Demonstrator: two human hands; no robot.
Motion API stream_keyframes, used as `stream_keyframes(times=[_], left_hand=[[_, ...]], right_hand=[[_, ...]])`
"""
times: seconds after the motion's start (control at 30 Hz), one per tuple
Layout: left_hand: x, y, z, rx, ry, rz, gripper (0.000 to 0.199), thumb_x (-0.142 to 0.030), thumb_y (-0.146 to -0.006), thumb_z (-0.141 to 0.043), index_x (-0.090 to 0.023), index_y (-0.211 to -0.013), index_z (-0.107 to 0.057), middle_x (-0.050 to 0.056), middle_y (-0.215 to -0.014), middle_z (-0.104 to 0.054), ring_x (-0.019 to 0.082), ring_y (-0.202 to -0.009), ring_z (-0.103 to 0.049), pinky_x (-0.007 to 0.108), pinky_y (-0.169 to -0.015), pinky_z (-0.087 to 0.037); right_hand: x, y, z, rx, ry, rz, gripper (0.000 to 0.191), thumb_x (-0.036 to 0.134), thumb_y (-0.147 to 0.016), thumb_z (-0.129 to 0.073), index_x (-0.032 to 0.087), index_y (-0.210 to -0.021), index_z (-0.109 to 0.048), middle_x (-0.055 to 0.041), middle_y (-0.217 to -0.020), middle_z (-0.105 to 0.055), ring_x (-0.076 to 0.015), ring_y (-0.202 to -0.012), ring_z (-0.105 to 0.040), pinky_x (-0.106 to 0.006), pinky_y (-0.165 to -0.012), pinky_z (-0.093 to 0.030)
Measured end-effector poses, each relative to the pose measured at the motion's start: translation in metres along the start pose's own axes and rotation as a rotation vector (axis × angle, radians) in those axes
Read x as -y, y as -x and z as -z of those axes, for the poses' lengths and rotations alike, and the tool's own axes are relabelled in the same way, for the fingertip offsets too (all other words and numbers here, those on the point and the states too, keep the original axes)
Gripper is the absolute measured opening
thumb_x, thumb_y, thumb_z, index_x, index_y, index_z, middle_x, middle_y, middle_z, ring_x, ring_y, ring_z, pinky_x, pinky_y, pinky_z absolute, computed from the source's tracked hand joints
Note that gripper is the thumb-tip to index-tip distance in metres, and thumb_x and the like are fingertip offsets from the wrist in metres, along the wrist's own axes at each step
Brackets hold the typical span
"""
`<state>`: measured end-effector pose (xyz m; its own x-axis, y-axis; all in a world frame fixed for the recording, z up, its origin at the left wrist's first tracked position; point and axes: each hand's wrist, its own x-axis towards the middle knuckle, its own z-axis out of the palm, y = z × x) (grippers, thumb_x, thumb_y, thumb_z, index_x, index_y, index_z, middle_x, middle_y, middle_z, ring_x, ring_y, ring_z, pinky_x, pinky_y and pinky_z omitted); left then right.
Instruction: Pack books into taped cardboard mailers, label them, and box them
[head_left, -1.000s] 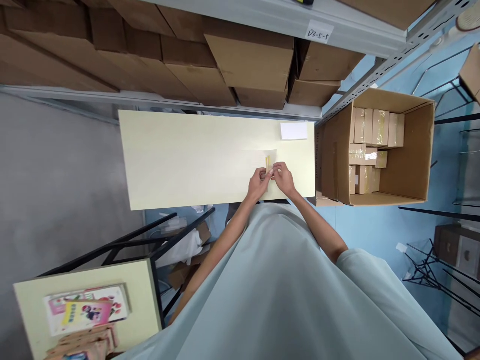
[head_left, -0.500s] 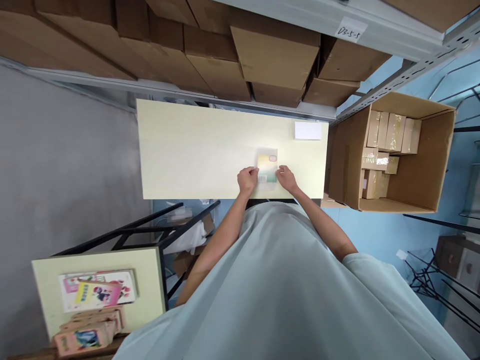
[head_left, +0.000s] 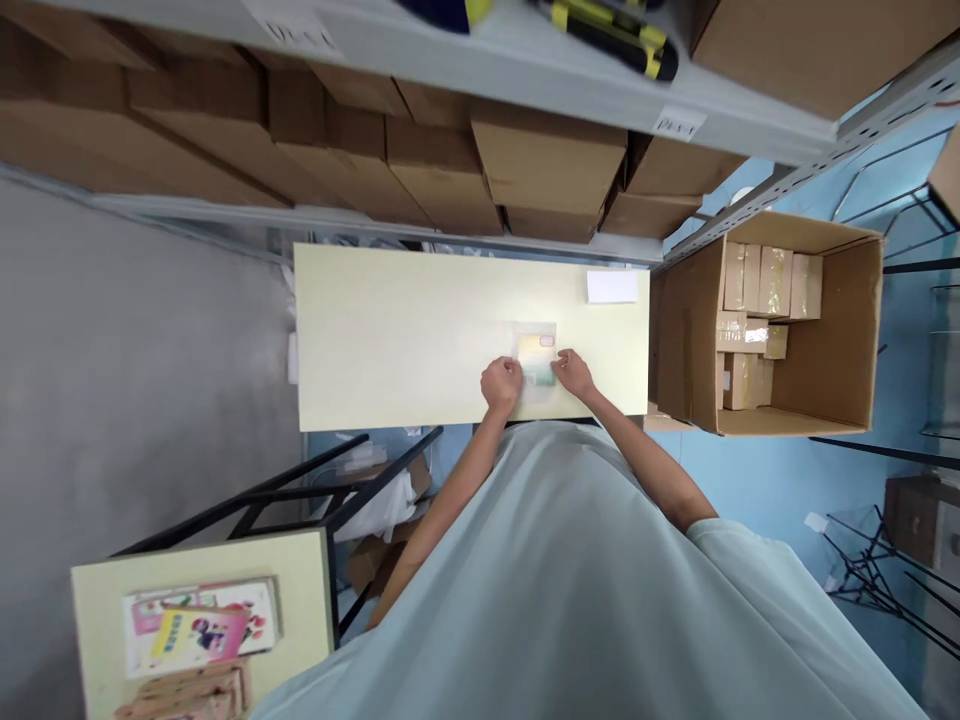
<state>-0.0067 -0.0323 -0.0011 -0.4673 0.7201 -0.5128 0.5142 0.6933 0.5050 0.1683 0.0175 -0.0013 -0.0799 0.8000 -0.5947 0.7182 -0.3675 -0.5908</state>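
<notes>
A small yellow-to-green printed booklet or card [head_left: 536, 358] lies flat on the pale table, inside a clear plastic bag [head_left: 535, 329] that extends past its top and bottom. A small red-edged mark shows at its upper right. My left hand [head_left: 501, 384] is closed at the bag's left edge, fingertips pinched together there. At the opposite edge, my right hand [head_left: 574, 373] pinches with thumb and forefinger. Toward the table's far right corner lies a stack of white paper or cards [head_left: 612, 287], apart from both hands.
The pale table [head_left: 397, 340] sits below a metal shelf packed with cardboard boxes [head_left: 547, 160]. An open carton [head_left: 832, 370] holding smaller boxes stands on the right. At lower left, a side table [head_left: 300, 600] bears colourful books [head_left: 202, 625]. Screwdriver-like tools [head_left: 615, 35] lie on the upper shelf.
The view has shifted, so the table sits lower in the picture and more of the upper shelf shows. Both hands stay at the bag's edges; the left has moved slightly over its edge.
</notes>
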Motion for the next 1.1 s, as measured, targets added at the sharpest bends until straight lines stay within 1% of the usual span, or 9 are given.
stream_keyframes(times=[0.1, 0.2, 0.33, 0.5, 0.57, 0.67, 0.83, 0.97, 1.1], left_hand=[[-0.013, -0.004, 0.017, -0.031, -0.002, -0.055, 0.017, -0.014, -0.092, -0.064, -0.017, -0.106, -0.073, 0.015, -0.111, -0.075, 0.031, -0.104, -0.070, 0.043, -0.095, -0.051], [-0.045, -0.021, 0.042, -0.101, 0.034, -0.176, 0.022, -0.013, -0.090, -0.065, -0.019, -0.110, -0.070, 0.015, -0.115, -0.072, 0.032, -0.106, -0.069, 0.044, -0.095, -0.053], [-0.117, -0.051, 0.088, -0.223, 0.105, -0.425, 0.026, -0.016, -0.093, -0.062, -0.019, -0.117, -0.071, 0.013, -0.118, -0.072, 0.027, -0.107, -0.071, 0.043, -0.102, -0.055], [-0.216, -0.066, 0.143, -0.400, 0.173, -0.774, 0.025, -0.018, -0.094, -0.061, -0.022, -0.116, -0.073, 0.011, -0.118, -0.074, 0.028, -0.117, -0.071, 0.043, -0.108, -0.056], [-0.246, -0.067, 0.161, -0.464, 0.200, -0.885, 0.027, -0.017, -0.095, -0.059, -0.022, -0.118, -0.073, 0.011, -0.117, -0.075, 0.028, -0.115, -0.072, 0.044, -0.107, -0.057], [-0.279, -0.065, 0.181, -0.522, 0.225, -0.968, 0.029, -0.016, -0.095, -0.058, -0.022, -0.119, -0.073, 0.010, -0.119, -0.075, 0.028, -0.116, -0.072, 0.045, -0.107, -0.057], [-0.301, -0.053, 0.199, -0.530, 0.242, -0.980, 0.031, -0.011, -0.091, -0.061, -0.025, -0.113, -0.077, 0.009, -0.115, -0.077, 0.030, -0.114, -0.074, 0.046, -0.106, -0.059], [-0.299, -0.038, 0.202, -0.502, 0.259, -0.942, 0.032, -0.009, -0.089, -0.062, -0.026, -0.108, -0.079, 0.009, -0.112, -0.078, 0.030, -0.114, -0.075, 0.048, -0.107, -0.059], [-0.288, -0.024, 0.202, -0.418, 0.371, -0.830, 0.026, -0.011, -0.087, -0.066, -0.026, -0.103, -0.080, 0.009, -0.111, -0.081, 0.029, -0.113, -0.077, 0.047, -0.108, -0.059]], right_hand=[[0.018, 0.002, 0.020, -0.052, -0.011, 0.080, 0.021, 0.020, -0.093, -0.068, 0.018, -0.114, -0.067, -0.0074, -0.103, -0.080, -0.0211, -0.096, -0.074, -0.033, -0.095, -0.058], [0.047, -0.007, 0.047, -0.137, -0.032, 0.199, 0.019, 0.020, -0.090, -0.067, 0.020, -0.109, -0.069, -0.0061, -0.098, -0.080, -0.0209, -0.087, -0.076, -0.033, -0.088, -0.060], [0.107, -0.033, 0.096, -0.289, -0.070, 0.402, 0.022, 0.024, -0.091, -0.062, 0.020, -0.111, -0.071, -0.0080, -0.100, -0.079, -0.0212, -0.081, -0.077, -0.034, -0.081, -0.062], [0.196, -0.056, 0.169, -0.507, -0.107, 0.682, 0.026, 0.026, -0.096, -0.055, 0.017, -0.114, -0.072, -0.0143, -0.112, -0.077, -0.0262, -0.099, -0.076, -0.041, -0.095, -0.061], [0.227, -0.059, 0.197, -0.613, -0.066, 0.798, 0.029, 0.027, -0.099, -0.052, 0.016, -0.117, -0.072, -0.0163, -0.118, -0.075, -0.0296, -0.111, -0.072, -0.046, -0.103, -0.058], [0.265, -0.062, 0.232, -0.773, 0.126, 0.914, 0.032, 0.023, -0.101, -0.049, 0.017, -0.124, -0.072, -0.0168, -0.129, -0.072, -0.0322, -0.125, -0.065, -0.048, -0.110, -0.054], [0.302, -0.067, 0.260, -0.795, 0.426, 0.810, 0.034, 0.020, -0.097, -0.059, 0.023, -0.128, -0.074, -0.0173, -0.142, -0.071, -0.0356, -0.127, -0.064, -0.049, -0.106, -0.053], [0.311, -0.066, 0.267, -0.786, 0.448, 0.788, 0.035, 0.016, -0.091, -0.063, 0.025, -0.121, -0.076, -0.0168, -0.124, -0.079, -0.0358, -0.117, -0.068, -0.047, -0.100, -0.055], [0.302, -0.063, 0.268, -0.778, 0.434, 0.763, 0.035, 0.017, -0.091, -0.061, 0.020, -0.124, -0.076, -0.0189, -0.113, -0.079, -0.0364, -0.114, -0.068, -0.045, -0.102, -0.053]])
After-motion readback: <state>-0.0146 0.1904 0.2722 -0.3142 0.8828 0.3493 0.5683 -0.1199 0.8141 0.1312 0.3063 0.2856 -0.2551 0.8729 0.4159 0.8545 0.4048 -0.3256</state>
